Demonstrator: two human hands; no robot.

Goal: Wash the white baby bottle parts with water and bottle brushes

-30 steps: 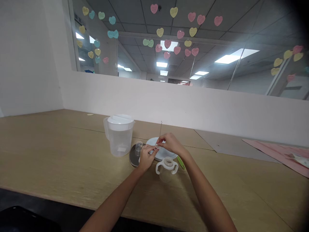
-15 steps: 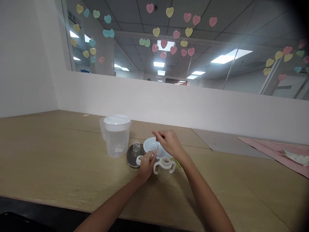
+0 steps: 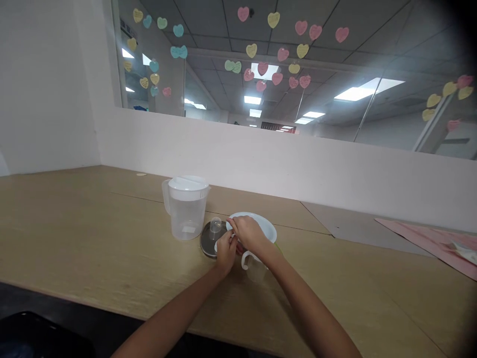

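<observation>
My left hand (image 3: 225, 252) is closed over the right edge of a round metal tray (image 3: 206, 244), its fingers pinched on something too small to make out. My right hand (image 3: 249, 232) meets it from above, also closed, in front of a white bowl (image 3: 265, 224). What its fingers hold is hidden. A small clear cup (image 3: 215, 225) sits on the tray, and a bit of a white part shows beside my left fingers. Under my right wrist stands a clear cup with white handles (image 3: 255, 269), partly covered by my arm.
A lidded clear pitcher (image 3: 187, 214) stands left of the tray. Behind the wooden table (image 3: 93, 238) is a white wall. A pink cloth (image 3: 421, 239) and a grey sheet (image 3: 357, 226) lie at the right.
My right hand has come down and left onto my left hand; the thin stick it held is now hidden. The handled cup is more covered. The view has shifted slightly.
</observation>
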